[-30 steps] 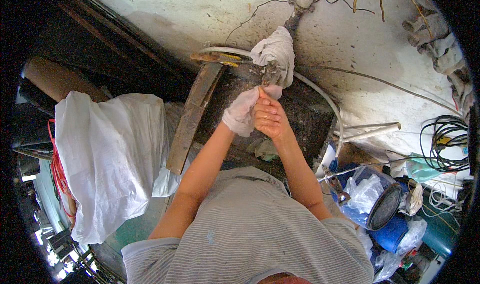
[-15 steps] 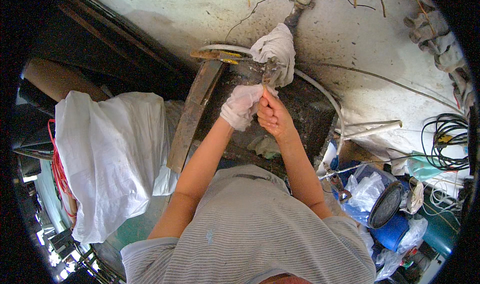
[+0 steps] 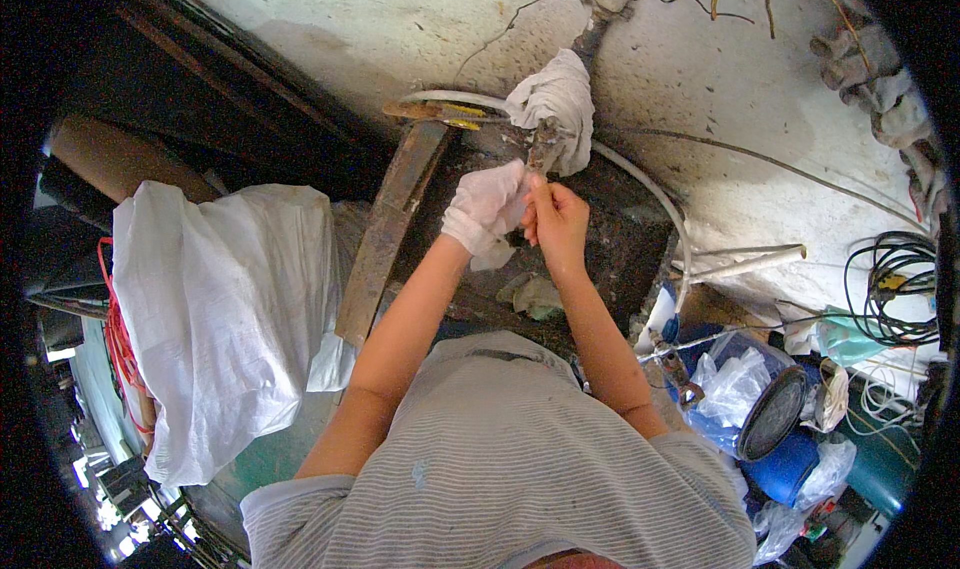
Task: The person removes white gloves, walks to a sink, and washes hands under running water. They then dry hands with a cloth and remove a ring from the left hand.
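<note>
A thin, wet white glove (image 3: 487, 209) covers my left hand (image 3: 495, 194), with skin showing pink through it and a loose edge hanging at the wrist. Its fingers are hidden inside the fabric. My right hand (image 3: 557, 224) is bare, its fingers curled and thumb up, closed against the glove's fingertips. Just above both hands is a dirty metal tap (image 3: 543, 144), and a white rag (image 3: 553, 104) is wrapped around it. Beneath them lies a dark, grimy basin (image 3: 610, 224) with a pale crumpled cloth (image 3: 535, 296) in it.
A rusty, worn beam (image 3: 390, 234) edges the basin's left side, beside a large white sack (image 3: 225, 309). A pale hose (image 3: 655, 189) curves around the right. Blue containers (image 3: 780, 466) with plastic bags and a coil of black cable (image 3: 890, 284) are at the right.
My right hand has turned and shifted slightly right, its fingers loosening from their tight pinch at the glove's tips. The glove's loose edge hangs lower. My left hand has barely moved.
</note>
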The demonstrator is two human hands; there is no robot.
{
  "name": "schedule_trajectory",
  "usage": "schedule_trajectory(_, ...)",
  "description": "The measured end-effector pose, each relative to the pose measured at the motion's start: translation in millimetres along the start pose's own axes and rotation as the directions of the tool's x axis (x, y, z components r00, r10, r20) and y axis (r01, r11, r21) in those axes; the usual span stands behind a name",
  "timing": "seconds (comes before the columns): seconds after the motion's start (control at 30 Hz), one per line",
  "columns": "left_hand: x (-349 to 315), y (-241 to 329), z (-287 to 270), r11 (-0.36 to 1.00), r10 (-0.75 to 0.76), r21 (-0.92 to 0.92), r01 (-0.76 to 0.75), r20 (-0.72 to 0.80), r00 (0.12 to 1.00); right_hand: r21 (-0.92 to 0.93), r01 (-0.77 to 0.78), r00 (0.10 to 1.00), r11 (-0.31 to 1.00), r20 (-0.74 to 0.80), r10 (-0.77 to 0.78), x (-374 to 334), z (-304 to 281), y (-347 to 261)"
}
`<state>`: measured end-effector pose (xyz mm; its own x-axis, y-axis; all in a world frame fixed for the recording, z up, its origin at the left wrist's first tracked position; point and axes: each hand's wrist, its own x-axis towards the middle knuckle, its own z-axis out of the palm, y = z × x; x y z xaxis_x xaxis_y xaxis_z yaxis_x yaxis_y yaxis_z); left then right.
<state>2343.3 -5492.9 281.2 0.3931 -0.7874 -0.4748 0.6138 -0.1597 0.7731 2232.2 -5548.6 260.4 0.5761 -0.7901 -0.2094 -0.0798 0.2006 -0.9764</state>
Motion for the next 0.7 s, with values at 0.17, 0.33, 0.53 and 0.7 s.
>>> schedule_trajectory(0.17,4,1,12,0.994,0.054,-0.084,-0.072,-0.195,0.979,-0.777,0.508,0.823,0.371,0.311,-0.475,-7,-13,10)
schedule_trajectory(0.33,29,-46,-17,0.773,0.482,0.421,-0.475,0.099,0.871,-0.884,0.425,0.895,0.197,0.378,-0.236,-4,-18,23)
schedule_trajectory(0.53,11,-20,-5,0.980,0.173,-0.119,-0.160,0.108,0.979,-0.648,0.517,0.856,0.560,0.372,-0.359,-6,-18,18)
schedule_trajectory(0.7,7,-19,-22,0.902,0.383,0.056,-0.429,0.359,0.851,-0.241,0.417,0.868,0.876,0.393,-0.305,-15,-13,12)
